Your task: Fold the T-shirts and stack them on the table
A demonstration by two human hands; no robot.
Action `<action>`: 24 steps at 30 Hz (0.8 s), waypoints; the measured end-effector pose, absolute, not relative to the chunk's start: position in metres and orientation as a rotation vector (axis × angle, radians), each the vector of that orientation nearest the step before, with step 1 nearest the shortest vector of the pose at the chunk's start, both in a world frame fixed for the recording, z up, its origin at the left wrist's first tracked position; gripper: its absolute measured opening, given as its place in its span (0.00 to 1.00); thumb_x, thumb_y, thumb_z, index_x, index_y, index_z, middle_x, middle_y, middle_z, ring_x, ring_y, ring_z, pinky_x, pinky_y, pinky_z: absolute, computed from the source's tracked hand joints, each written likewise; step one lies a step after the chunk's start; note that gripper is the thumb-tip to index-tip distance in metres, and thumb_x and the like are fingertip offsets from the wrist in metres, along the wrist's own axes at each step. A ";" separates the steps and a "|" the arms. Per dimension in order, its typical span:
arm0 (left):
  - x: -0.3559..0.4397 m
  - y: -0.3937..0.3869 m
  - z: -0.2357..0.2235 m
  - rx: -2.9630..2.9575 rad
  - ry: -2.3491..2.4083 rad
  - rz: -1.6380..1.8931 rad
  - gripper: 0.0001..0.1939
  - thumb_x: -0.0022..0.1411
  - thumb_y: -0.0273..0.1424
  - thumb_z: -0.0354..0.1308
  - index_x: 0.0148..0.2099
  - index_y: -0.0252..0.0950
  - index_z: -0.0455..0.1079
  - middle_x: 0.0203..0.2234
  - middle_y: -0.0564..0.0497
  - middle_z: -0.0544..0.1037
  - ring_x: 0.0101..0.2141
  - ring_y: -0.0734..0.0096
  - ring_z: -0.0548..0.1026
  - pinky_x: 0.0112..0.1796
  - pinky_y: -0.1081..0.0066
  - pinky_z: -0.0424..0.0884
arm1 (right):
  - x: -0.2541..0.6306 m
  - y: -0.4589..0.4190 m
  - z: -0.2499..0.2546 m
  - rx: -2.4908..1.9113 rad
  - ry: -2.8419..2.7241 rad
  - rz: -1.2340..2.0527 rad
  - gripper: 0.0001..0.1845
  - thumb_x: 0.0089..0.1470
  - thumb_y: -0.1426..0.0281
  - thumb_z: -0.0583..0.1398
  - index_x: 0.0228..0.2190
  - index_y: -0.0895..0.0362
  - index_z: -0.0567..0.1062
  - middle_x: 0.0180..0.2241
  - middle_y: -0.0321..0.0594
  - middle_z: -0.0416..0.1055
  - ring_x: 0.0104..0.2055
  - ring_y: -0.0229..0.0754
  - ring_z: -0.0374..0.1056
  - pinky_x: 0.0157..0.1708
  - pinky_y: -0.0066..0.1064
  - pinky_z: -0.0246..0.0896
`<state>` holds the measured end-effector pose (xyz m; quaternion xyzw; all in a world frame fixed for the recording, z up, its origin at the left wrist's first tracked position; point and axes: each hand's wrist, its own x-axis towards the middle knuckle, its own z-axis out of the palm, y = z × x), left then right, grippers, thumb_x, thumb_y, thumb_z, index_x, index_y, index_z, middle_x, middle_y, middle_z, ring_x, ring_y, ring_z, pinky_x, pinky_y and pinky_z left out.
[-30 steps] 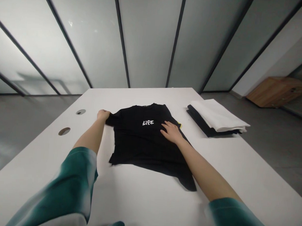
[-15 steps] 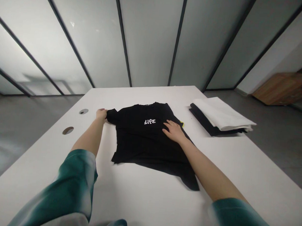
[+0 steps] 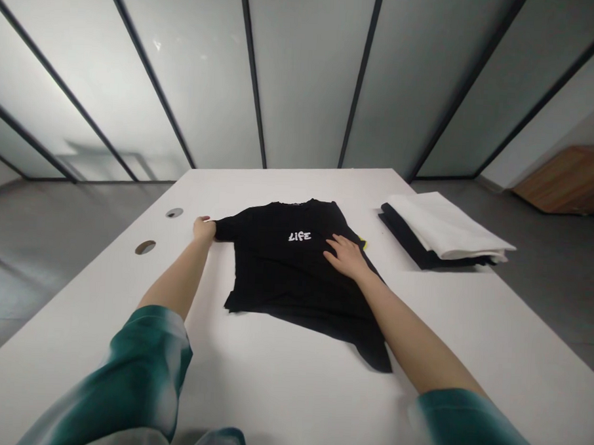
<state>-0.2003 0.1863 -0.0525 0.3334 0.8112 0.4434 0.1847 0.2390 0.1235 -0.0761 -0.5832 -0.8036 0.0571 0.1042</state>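
A black T-shirt (image 3: 285,274) with white "LIFE" lettering lies flat on the white table (image 3: 280,392), collar away from me. My left hand (image 3: 203,228) is closed on the end of the shirt's left sleeve, which is stretched out sideways. My right hand (image 3: 345,256) lies flat with spread fingers on the shirt's right chest area. A small yellow bit (image 3: 363,243) peeks out from under the shirt's right edge. Both my forearms wear green sleeves.
A stack of folded clothes, white on top of black (image 3: 444,232), sits at the table's right side. Two round cable holes (image 3: 145,247) are in the tabletop at left. Frosted glass panels stand behind the table; a wooden cabinet (image 3: 564,182) is at far right.
My left hand has drawn the sleeve outward to the left, so it now lies straighter. My right hand has stayed pressed on the shirt. The view has shifted a little.
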 end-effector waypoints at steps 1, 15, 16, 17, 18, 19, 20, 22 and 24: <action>-0.199 0.183 -0.052 0.943 2.285 1.252 0.27 0.52 0.29 0.56 0.55 0.33 0.64 0.33 0.44 0.77 0.35 0.58 0.77 0.35 0.63 0.73 | 0.239 0.124 -0.076 -1.723 -2.369 0.168 0.28 0.64 0.57 0.51 0.60 0.56 0.68 0.66 0.49 0.57 0.68 0.54 0.50 0.64 0.48 0.47; -0.182 0.125 -0.043 1.449 2.546 0.629 0.18 0.58 0.49 0.54 0.30 0.39 0.69 0.36 0.39 0.80 0.48 0.41 0.75 0.47 0.52 0.67 | 0.239 0.126 -0.078 -1.718 -2.375 0.154 0.28 0.63 0.57 0.51 0.60 0.57 0.68 0.65 0.49 0.58 0.67 0.54 0.52 0.63 0.48 0.49; -0.182 0.126 -0.044 1.475 2.507 0.675 0.15 0.57 0.46 0.55 0.29 0.40 0.68 0.33 0.41 0.79 0.46 0.44 0.76 0.45 0.55 0.68 | 0.239 0.127 -0.078 -1.717 -2.375 0.150 0.28 0.63 0.57 0.51 0.60 0.57 0.68 0.65 0.49 0.58 0.67 0.55 0.52 0.63 0.48 0.49; -0.181 0.127 -0.044 1.490 2.463 0.737 0.12 0.56 0.42 0.57 0.27 0.40 0.66 0.30 0.44 0.78 0.44 0.47 0.76 0.43 0.58 0.69 | 0.239 0.127 -0.079 -1.717 -2.374 0.146 0.28 0.63 0.57 0.51 0.60 0.56 0.68 0.65 0.49 0.58 0.67 0.55 0.52 0.63 0.48 0.48; -0.181 0.128 -0.045 1.486 2.411 0.819 0.10 0.55 0.39 0.57 0.26 0.40 0.65 0.27 0.46 0.76 0.42 0.50 0.77 0.41 0.60 0.69 | 0.239 0.127 -0.079 -1.717 -2.372 0.142 0.28 0.63 0.57 0.51 0.60 0.56 0.68 0.65 0.49 0.58 0.67 0.55 0.52 0.63 0.48 0.48; -0.179 0.130 -0.045 1.457 2.344 0.920 0.10 0.53 0.37 0.57 0.25 0.40 0.63 0.24 0.49 0.74 0.39 0.53 0.77 0.39 0.62 0.70 | 0.240 0.127 -0.080 -1.718 -2.369 0.140 0.28 0.63 0.57 0.51 0.60 0.56 0.68 0.65 0.48 0.59 0.67 0.54 0.52 0.63 0.48 0.48; -0.178 0.131 -0.046 1.398 2.259 1.041 0.09 0.52 0.35 0.57 0.24 0.40 0.61 0.21 0.51 0.71 0.36 0.56 0.76 0.37 0.64 0.70 | 0.239 0.127 -0.080 -1.719 -2.368 0.139 0.28 0.64 0.57 0.51 0.60 0.56 0.68 0.65 0.48 0.59 0.67 0.54 0.52 0.63 0.49 0.48; -0.174 0.133 -0.047 1.218 2.028 1.300 0.10 0.49 0.33 0.57 0.24 0.40 0.57 0.18 0.55 0.65 0.30 0.63 0.74 0.33 0.67 0.72 | 0.239 0.127 -0.079 -1.721 -2.370 0.143 0.28 0.64 0.57 0.51 0.60 0.56 0.68 0.65 0.48 0.58 0.67 0.54 0.52 0.63 0.48 0.48; -0.171 0.135 -0.047 1.019 1.785 1.482 0.11 0.47 0.31 0.57 0.24 0.40 0.55 0.18 0.57 0.62 0.27 0.68 0.72 0.30 0.68 0.73 | 0.239 0.126 -0.077 -1.724 -2.374 0.147 0.28 0.64 0.58 0.51 0.60 0.57 0.68 0.65 0.48 0.58 0.67 0.54 0.52 0.63 0.47 0.48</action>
